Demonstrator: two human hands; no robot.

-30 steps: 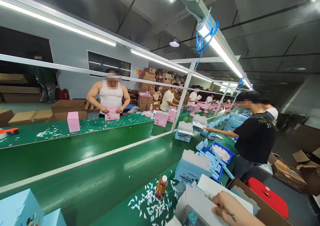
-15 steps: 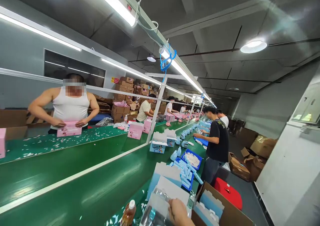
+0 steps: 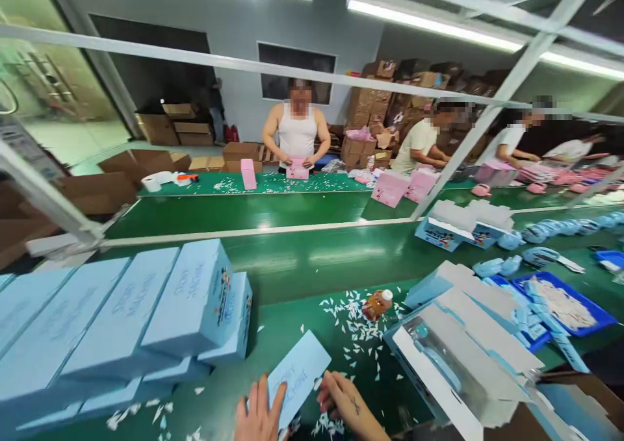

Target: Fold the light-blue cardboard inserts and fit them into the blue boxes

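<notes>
A light blue carton with dark lettering lies tilted before me on the green work surface. My left hand is at its left side, thumb over the printed face and fingers along the edge. My right hand is by the carton's right edge, its fingers curled together; whatever is between the fingertips is too small to name. Small white and blue paper scraps lie around the carton. A capped bottle of brown drink lies tilted among them.
Stacked blue cartons stand at left. At right are an opened carton with clear plastic packaging and blue trays of parts. Beyond a white metal frame, a person in a white tank top handles a pink box.
My view has swung left and down. My right hand has left the clear packaging at the opened carton and is beside the blue carton; my left hand has come into view.
</notes>
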